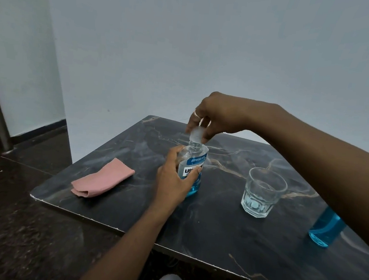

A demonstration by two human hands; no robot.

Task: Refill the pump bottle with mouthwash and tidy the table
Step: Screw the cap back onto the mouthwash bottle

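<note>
A clear mouthwash bottle (193, 164) with a blue and white label is stood upright on the dark marbled counter (215, 224) and gripped round its body by the left hand (172, 180). Blue liquid is seen in its lower part, and its neck is uncovered. A clear cap (196, 135) is pinched in the fingertips of the right hand (216, 113) just above the open mouth; whether it touches the rim cannot be told. A pump bottle (325, 227) filled with blue liquid is placed well to the right, its upper part hidden behind the forearm. A clear glass (262, 192) is set upright between the bottles. A folded pink cloth (103, 179) is laid to the left.
</note>
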